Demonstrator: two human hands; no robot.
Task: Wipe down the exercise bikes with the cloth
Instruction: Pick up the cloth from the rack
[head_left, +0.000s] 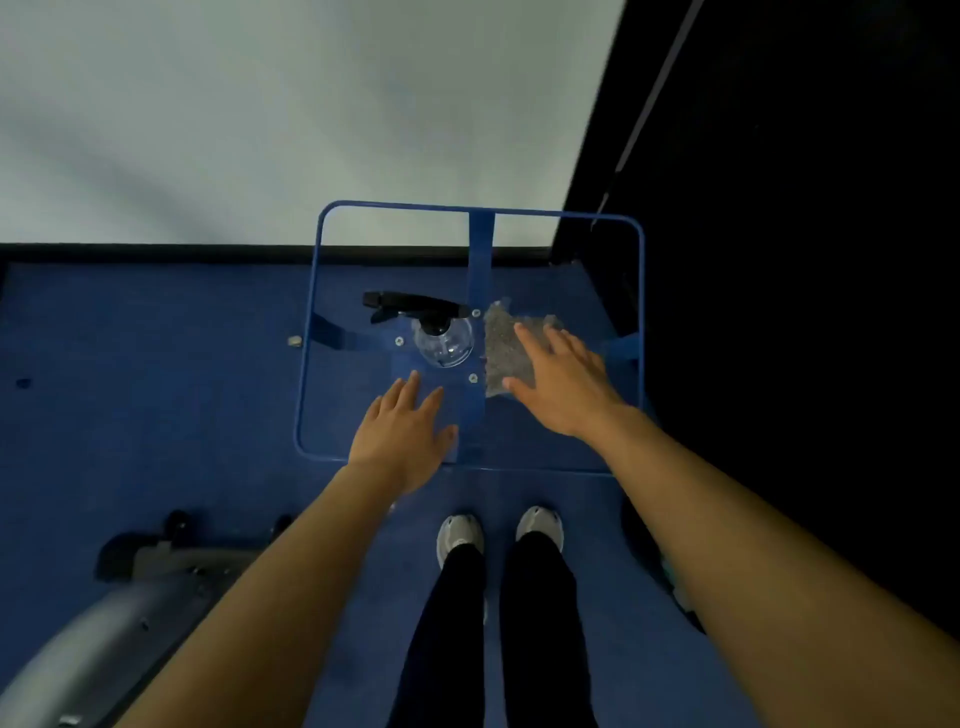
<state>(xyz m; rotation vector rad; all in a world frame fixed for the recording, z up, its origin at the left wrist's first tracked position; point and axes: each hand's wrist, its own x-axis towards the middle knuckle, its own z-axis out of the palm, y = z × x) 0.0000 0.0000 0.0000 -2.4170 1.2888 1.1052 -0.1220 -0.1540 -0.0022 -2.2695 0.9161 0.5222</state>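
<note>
Blue carpet floor (156, 364), pale wall (260, 104) at far side, dark area to the right. Near centre, glass-topped table with blue frame (642, 312). On the glass: grey cloth (501, 348), folded into a strip, long axis running near to far, just right of a clear spray bottle (444, 343) with black trigger nozzle pointing left. Right hand (558, 382) open, fingers spread, over the cloth's right part; contact unclear. Left hand (402, 434) open, flat, near the table's near edge. Grey exercise bike base (130, 587) at near left. White shoes (460, 535) below.
</note>
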